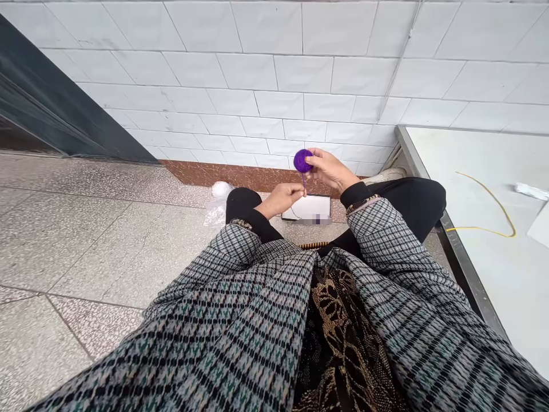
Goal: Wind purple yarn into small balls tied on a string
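Note:
A round ball of purple yarn (302, 161) is held up in front of the tiled wall by my right hand (328, 169), its thumb and fingers closed on the ball's right side. From the ball a short purple strand (304, 181) runs down to my left hand (283, 198). The left fingertips are pinched together on that strand, a little below and left of the ball. Beneath both hands, a flat white box with dark edges (315, 205) lies on the floor, a thin dark line curving across its left part.
A white ball (222, 189) and clear plastic bag (215, 214) lie on the floor by my left knee. At right stands a white-topped table (480, 274) with a metal edge, bearing a yellow cord (500, 207) and a white crumpled piece (532, 190). A tiled wall (278, 74) rises ahead.

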### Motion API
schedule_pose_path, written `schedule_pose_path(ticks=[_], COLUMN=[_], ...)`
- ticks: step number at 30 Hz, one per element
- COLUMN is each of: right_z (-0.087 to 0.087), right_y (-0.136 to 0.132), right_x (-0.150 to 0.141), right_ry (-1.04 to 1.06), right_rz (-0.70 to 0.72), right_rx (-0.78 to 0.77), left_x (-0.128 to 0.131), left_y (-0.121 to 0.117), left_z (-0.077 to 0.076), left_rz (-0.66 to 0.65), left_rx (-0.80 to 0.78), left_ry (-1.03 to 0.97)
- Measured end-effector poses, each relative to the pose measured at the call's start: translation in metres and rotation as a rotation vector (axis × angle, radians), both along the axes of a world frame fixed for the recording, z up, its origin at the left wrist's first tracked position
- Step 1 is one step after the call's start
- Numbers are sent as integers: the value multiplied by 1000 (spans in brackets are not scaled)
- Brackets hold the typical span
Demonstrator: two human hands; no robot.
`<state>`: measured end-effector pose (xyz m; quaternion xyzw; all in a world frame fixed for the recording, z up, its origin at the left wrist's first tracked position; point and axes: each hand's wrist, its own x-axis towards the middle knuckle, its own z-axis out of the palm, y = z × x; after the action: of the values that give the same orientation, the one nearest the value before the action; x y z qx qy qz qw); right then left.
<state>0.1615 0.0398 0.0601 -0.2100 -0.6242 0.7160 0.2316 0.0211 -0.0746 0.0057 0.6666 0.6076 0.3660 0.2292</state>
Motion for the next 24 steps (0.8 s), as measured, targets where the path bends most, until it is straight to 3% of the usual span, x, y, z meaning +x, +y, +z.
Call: schedule_pose_path(ticks=[2,5,10,14,19,22,24], right_z=[-7,-18,-18,-8,-1,-1,-3], right_y=[6,11,3,-8,-12,-9,-5], right_x=[-4,-7,-3,4,10,8,4], right_ry=[-116,-304,-449,-366,-144,-31,20], right_rz=[-82,-51,127,279,403,369,285], right_rx=[88,235,280,208,-5,-72,-61], left_x=[6,4,-14,-28,-38,-28,-15], left_y=[-3,-8,-13,-10,3,7,6], left_z=[4,17,37,43,28,12,3], left_rz=[-85,-111,34,144,250,293,208], left_rx=[-1,37,144,171,114,46,5], left_ry=[64,143,209,179,-6,-88,-77])
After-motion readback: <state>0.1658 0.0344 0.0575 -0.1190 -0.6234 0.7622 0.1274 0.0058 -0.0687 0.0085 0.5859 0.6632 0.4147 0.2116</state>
